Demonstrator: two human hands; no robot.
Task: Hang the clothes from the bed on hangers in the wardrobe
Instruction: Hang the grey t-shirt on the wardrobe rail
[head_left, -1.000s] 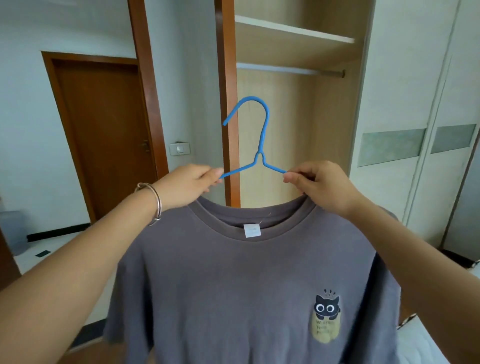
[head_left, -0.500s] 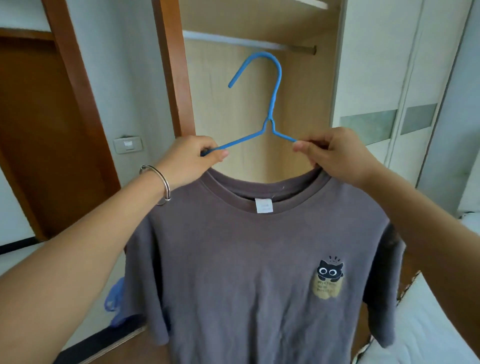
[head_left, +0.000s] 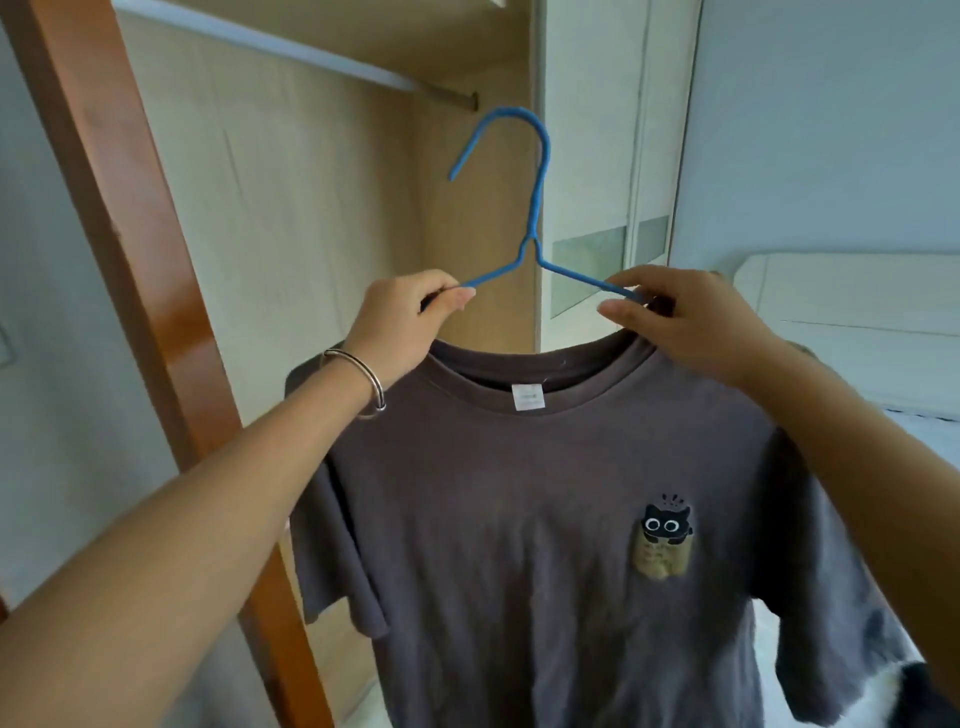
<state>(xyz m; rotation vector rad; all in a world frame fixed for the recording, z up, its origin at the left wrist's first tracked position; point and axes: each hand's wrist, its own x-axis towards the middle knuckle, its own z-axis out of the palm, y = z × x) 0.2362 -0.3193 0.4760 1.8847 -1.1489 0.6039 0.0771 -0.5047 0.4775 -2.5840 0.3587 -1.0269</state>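
A grey T-shirt (head_left: 519, 519) with a small cat print on the chest hangs on a blue wire hanger (head_left: 535, 208), facing me. My left hand (head_left: 405, 322) pinches the hanger's left arm at the collar. My right hand (head_left: 685, 322) pinches the right arm at the collar. The hook points up and left, below the wardrobe rail (head_left: 291, 49) inside the open wardrobe. The hook is apart from the rail. The hanger's shoulders are hidden inside the shirt.
A brown wooden wardrobe post (head_left: 130, 260) stands at the left. White wardrobe doors (head_left: 597, 182) with frosted panels are to the right of the open bay. The bed (head_left: 857, 338) with a white headboard lies at the right. A dark garment (head_left: 924, 696) shows at bottom right.
The view has swung right and closer to the wardrobe; the door at the left is out of sight and the bed now shows. Both hands keep their hold on the hanger.
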